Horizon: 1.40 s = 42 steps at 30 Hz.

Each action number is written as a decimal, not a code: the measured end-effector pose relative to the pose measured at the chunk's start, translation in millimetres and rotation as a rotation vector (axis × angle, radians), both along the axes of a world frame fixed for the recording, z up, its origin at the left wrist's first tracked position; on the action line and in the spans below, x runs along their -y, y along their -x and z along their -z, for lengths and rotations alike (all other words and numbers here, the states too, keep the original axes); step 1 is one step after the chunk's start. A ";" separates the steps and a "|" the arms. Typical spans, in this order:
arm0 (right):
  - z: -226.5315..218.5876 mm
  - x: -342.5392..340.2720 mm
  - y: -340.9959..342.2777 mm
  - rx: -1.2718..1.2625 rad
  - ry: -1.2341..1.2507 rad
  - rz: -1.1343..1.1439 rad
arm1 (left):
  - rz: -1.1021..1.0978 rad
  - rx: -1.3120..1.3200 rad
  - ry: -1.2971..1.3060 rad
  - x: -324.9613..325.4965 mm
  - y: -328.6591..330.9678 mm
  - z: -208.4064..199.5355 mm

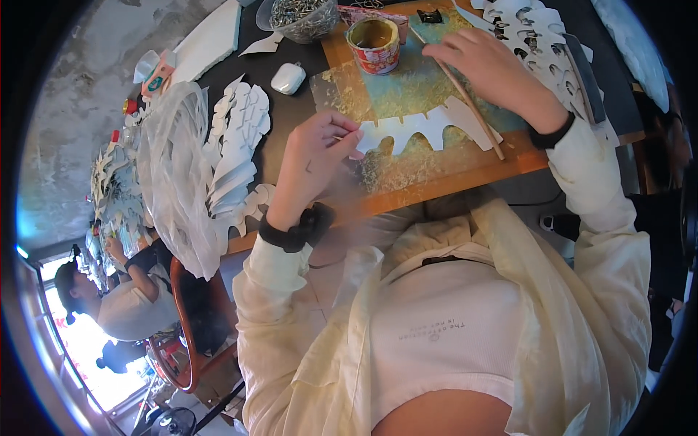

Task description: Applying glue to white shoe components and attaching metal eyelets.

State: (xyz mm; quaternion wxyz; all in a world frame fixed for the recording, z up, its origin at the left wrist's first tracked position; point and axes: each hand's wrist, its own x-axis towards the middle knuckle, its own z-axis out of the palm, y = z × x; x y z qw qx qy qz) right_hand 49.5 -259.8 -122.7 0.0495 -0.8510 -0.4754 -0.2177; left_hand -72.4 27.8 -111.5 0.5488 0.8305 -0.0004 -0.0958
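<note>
My left hand point(318, 158) pinches the left end of a white cut-out strip point(416, 129) between thumb and fingers. The strip has arched notches along its near edge and lies across a work board point(396, 171) stained with dried yellowish glue. Over the board's right side, my right hand point(483, 69) has its fingers closed on a long wooden stick point(469, 103). The stick slants across the strip's right end; whether its far tip has bristles I cannot tell. Just left of that tip stands a small red tub point(374, 54) with a yellowish, glue-like coating inside.
Stacked white cut-outs point(236, 138) and a crumpled clear plastic bag point(171, 167) lie left. A white earphone case point(288, 78) and a clear bowl of small metal parts point(298, 18) sit farther back. More cut-outs point(534, 40) and a phone point(584, 76) are right. Another person point(134, 301) sits at left.
</note>
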 end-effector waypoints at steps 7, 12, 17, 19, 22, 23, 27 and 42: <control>-6.4 -16.1 20.2 -0.420 -0.065 -0.174 | 0.082 -0.090 0.110 -4.7 -31.0 -0.8; -5.3 -4.9 12.8 -0.586 -0.120 -0.141 | 0.270 -0.238 0.094 -20.6 -51.2 -13.4; -8.4 15.8 10.8 -0.704 -0.099 -0.157 | 0.300 -0.284 0.484 -28.0 -53.6 26.5; -11.2 11.3 16.1 -0.735 -0.061 -0.145 | 0.317 -0.174 0.433 -28.3 -39.6 32.3; -19.5 12.0 13.1 -0.772 0.036 -0.150 | 0.258 -0.146 0.581 -27.7 -43.3 45.0; -25.4 10.5 16.3 -0.754 0.035 -0.162 | 0.236 -0.187 0.624 -23.8 -37.8 45.5; -32.3 7.6 22.0 -0.718 0.008 -0.065 | 0.241 -0.185 0.652 -21.3 -36.7 39.4; -44.1 -17.4 4.0 -0.474 0.113 -0.118 | 0.334 -0.256 0.627 -24.3 -36.4 33.4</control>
